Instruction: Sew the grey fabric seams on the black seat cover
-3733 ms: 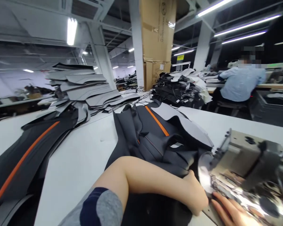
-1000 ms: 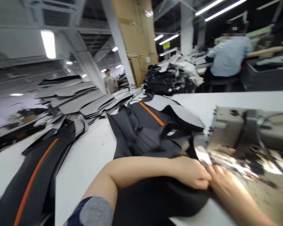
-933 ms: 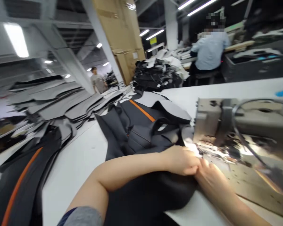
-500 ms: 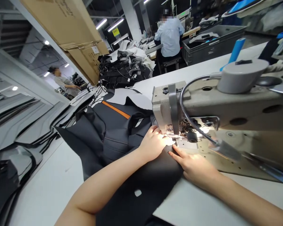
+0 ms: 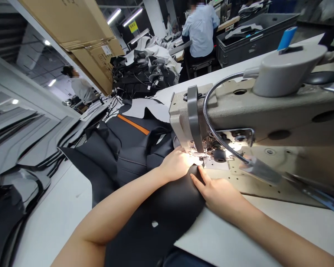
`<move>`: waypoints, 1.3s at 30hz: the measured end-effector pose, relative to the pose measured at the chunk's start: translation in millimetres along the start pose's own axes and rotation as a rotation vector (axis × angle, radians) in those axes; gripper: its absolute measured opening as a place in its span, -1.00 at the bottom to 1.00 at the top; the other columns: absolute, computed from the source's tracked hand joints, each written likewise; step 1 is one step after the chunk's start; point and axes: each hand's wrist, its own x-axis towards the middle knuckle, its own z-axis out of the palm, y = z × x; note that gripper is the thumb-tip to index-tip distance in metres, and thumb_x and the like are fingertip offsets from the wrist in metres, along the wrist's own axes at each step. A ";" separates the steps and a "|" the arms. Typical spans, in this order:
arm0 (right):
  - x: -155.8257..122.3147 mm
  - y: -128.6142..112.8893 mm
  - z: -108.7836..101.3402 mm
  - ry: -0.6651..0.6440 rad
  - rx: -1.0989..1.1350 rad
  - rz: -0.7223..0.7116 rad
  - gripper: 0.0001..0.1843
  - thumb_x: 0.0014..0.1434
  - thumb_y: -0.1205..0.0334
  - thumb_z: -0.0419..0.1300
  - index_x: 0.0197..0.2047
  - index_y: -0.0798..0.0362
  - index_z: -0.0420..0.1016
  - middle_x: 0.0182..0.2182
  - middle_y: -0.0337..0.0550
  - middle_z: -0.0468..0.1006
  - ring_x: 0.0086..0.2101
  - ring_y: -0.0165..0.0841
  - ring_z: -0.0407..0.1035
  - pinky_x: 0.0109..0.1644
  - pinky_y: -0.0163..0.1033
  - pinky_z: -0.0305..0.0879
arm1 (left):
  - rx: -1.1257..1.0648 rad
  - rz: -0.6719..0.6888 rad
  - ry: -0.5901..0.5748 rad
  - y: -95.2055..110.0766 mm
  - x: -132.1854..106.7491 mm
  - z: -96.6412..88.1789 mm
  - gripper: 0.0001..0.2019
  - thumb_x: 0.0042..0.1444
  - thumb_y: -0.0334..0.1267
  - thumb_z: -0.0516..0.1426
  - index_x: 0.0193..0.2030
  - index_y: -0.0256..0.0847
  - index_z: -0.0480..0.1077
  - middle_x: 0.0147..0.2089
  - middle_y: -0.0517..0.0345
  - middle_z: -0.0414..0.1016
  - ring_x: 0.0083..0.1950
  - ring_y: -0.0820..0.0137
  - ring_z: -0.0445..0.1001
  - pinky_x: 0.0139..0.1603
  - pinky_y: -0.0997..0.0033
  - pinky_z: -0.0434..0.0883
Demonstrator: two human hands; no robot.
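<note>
A large black leather-like piece with a small hole lies across the table under both my arms, its edge at the needle area of a sewing machine. My left hand rests on it just left of the lit presser foot, fingers laid over the material, their tips washed out by the lamp. My right hand is close by on the near side, two fingers spread and touching the piece's edge below the foot; its other fingers are folded under. More of the black material, with an orange strip, lies bunched beyond my left arm.
A flexible metal lamp neck curves over the machine. Scissors-like blades lie right. Stacked grey-black pieces line the left; a heap of cut pieces, cardboard boxes and a grey crate are behind. Two co-workers are farther back.
The whole view has shifted, so the machine and hands appear slightly further left and up. My hands stay by the presser foot on the black piece. A co-worker at the left has turned.
</note>
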 end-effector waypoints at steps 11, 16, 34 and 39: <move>-11.6 -22.4 9.9 0.400 -0.140 -0.037 -0.51 0.05 0.55 -0.08 0.02 0.38 0.45 -0.07 0.45 0.44 -0.62 -0.31 0.33 -0.62 -0.24 0.16 | 0.030 -0.069 -0.120 23.2 1.3 3.5 -0.80 0.21 -0.41 0.00 -0.14 -0.27 0.43 -0.05 0.03 0.45 0.05 0.25 0.34 0.12 0.27 0.23; -10.3 -29.5 16.7 0.388 -0.122 0.037 -0.47 0.03 0.58 -0.10 0.03 0.37 0.45 -0.03 0.42 0.41 -0.62 -0.33 0.31 -0.60 -0.21 0.21 | 0.154 -0.107 -0.112 26.5 2.9 9.2 -0.80 0.27 -0.35 -0.03 -0.17 -0.27 0.42 -0.10 0.03 0.44 0.01 0.24 0.35 0.03 0.26 0.28; -10.2 -10.4 14.8 0.516 -0.077 -0.006 -0.50 -0.08 0.48 0.06 -0.03 0.31 0.50 -0.05 0.22 0.49 -0.33 -0.16 0.40 -0.35 -0.13 0.36 | 0.131 -0.258 -0.074 -23.4 -62.7 -50.3 -0.76 0.26 -0.30 -0.06 -0.14 -0.18 0.43 -0.01 0.06 0.41 0.02 0.34 0.34 0.08 0.32 0.26; -14.8 1.2 51.6 0.716 0.222 -0.202 -0.50 -0.04 0.50 -0.03 -0.07 0.03 0.52 -0.19 -0.07 0.57 -0.17 -0.16 0.41 -0.03 -0.04 0.31 | 0.242 -1.020 -0.146 -24.4 -172.1 -60.4 -0.67 0.27 -0.19 -0.09 0.03 -0.38 0.24 -0.04 -0.18 0.41 -0.03 0.19 0.42 -0.05 0.22 0.38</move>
